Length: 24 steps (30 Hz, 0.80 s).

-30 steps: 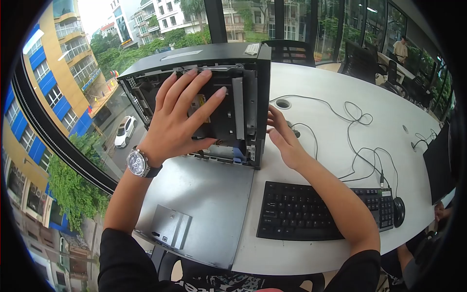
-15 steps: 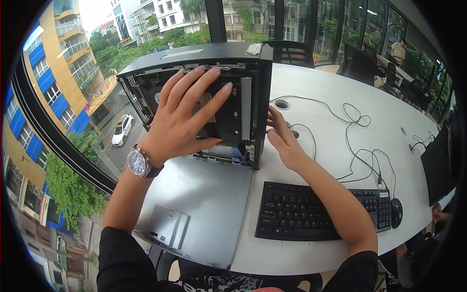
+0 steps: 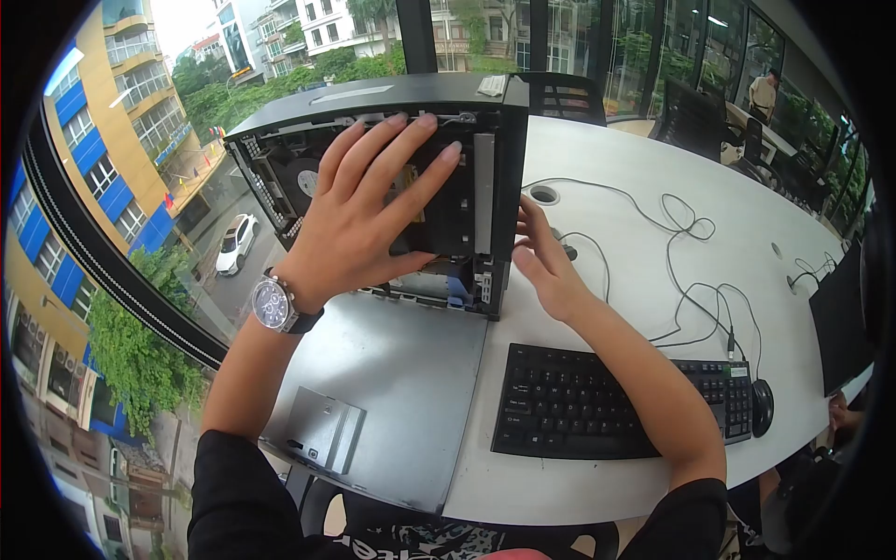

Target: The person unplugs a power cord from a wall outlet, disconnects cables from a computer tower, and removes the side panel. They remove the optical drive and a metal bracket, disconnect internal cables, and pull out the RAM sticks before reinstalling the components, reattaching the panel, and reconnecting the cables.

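Note:
A black desktop computer case (image 3: 373,95) stands upright on the desk with its side open toward me, showing the drive and frame inside. My left hand (image 3: 373,210), wearing a wristwatch (image 3: 272,303), lies spread over the open side. Its fingertips reach the upper inner frame and its thumb is lower down. At the case's right face is my right hand (image 3: 557,280), fingers apart; some fingertips are partly hidden beside the case. A flat grey metal side panel (image 3: 401,411) lies in front of the case, with a recessed latch area at its near left.
A black keyboard (image 3: 560,411) and mouse (image 3: 763,408) lie to the right. Thin cables (image 3: 686,224) loop across the white desk near a round cable hole (image 3: 543,194). A dark monitor (image 3: 837,317) stands at the right edge. A window is on the left.
My left hand has shifted slightly right and up over the open side. The case's upper part has moved a little the same way. My right hand is almost unmoved.

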Tool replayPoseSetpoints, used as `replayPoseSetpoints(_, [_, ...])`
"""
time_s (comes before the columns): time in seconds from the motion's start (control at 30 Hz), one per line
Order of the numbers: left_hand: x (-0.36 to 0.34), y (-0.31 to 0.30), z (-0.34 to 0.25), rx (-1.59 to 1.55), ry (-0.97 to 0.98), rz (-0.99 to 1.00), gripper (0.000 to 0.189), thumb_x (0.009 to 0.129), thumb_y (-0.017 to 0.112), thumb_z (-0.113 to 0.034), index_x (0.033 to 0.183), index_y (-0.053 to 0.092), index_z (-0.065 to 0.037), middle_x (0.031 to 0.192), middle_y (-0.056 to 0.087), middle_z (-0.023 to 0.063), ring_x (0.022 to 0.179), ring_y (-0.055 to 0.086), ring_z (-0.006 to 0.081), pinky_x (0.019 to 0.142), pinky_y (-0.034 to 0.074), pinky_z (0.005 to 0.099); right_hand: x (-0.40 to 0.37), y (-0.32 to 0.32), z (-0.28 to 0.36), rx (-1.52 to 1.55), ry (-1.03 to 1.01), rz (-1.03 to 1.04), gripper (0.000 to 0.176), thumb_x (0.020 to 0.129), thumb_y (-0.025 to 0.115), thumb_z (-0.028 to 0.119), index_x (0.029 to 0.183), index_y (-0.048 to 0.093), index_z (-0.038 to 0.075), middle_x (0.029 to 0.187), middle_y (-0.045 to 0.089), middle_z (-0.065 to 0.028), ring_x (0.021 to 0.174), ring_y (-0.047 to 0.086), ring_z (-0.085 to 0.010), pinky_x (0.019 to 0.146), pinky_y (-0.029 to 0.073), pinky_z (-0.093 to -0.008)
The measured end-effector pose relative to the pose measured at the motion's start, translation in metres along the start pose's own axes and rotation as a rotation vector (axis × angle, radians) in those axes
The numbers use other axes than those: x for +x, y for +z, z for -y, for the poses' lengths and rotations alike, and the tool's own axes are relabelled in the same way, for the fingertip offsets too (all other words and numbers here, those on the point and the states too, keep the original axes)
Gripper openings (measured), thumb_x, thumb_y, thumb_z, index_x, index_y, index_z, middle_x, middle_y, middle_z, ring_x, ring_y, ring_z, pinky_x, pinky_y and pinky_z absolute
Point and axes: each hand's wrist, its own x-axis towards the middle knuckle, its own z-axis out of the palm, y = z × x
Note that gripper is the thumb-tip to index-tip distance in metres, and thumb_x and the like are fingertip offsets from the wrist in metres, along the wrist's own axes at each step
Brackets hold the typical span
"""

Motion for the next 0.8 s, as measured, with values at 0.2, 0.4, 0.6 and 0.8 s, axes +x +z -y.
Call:
replayPoseSetpoints(0.2, [-0.002,0.008,0.007,-0.008,0.02,-0.008,0.108,0.06,0.089,-0.051,0.154,0.047,-0.016,0.162,0.036,0.0167,0.148,0.034,0.0375,0.122,0.024,0.0553,-0.001,0.005,0.0,-0.131,-0.002,-0.02,0.101,0.093,0.066,0.053,0.161,0.014,0.001,0.154,0.041,-0.0198,0.139,0.044,-0.0314,0.11,0.037,-0.043])
replayPoseSetpoints(0.4, [-0.007,0.021,0.02,0.061,0.092,0.029,0.106,0.069,0.071,-0.071,0.155,0.045,-0.015,0.164,0.032,0.0192,0.152,0.028,0.0393,0.124,0.017,0.0581,0.002,0.008,0.006,-0.1,-0.011,-0.044,0.1,0.091,0.071,0.049,0.16,0.017,0.0,0.151,0.044,-0.0204,0.136,0.047,-0.0309,0.112,0.037,-0.0445])
replayPoseSetpoints(0.6, [-0.032,0.058,0.046,0.196,0.041,-0.009,0.1,0.086,0.052,-0.075,0.158,0.039,-0.007,0.166,0.027,0.0232,0.154,0.022,0.0448,0.124,0.013,0.0596,0.011,0.018,-0.003,0.074,-0.168,-0.097,0.104,0.08,0.083,0.054,0.15,0.034,-0.006,0.138,0.054,-0.0275,0.13,0.054,-0.036,0.11,0.042,-0.0446])
replayPoseSetpoints(0.8, [0.0,0.066,0.031,0.234,0.199,-0.242,0.082,0.104,0.028,-0.062,0.16,0.032,-0.002,0.165,0.03,0.0235,0.153,0.026,0.0427,0.123,0.019,0.059,0.014,0.009,-0.01,-0.163,-0.111,-0.059,0.125,0.078,0.071,0.076,0.153,0.023,-0.011,0.14,0.044,-0.0319,0.133,0.045,-0.0428,0.114,0.035,-0.0458])
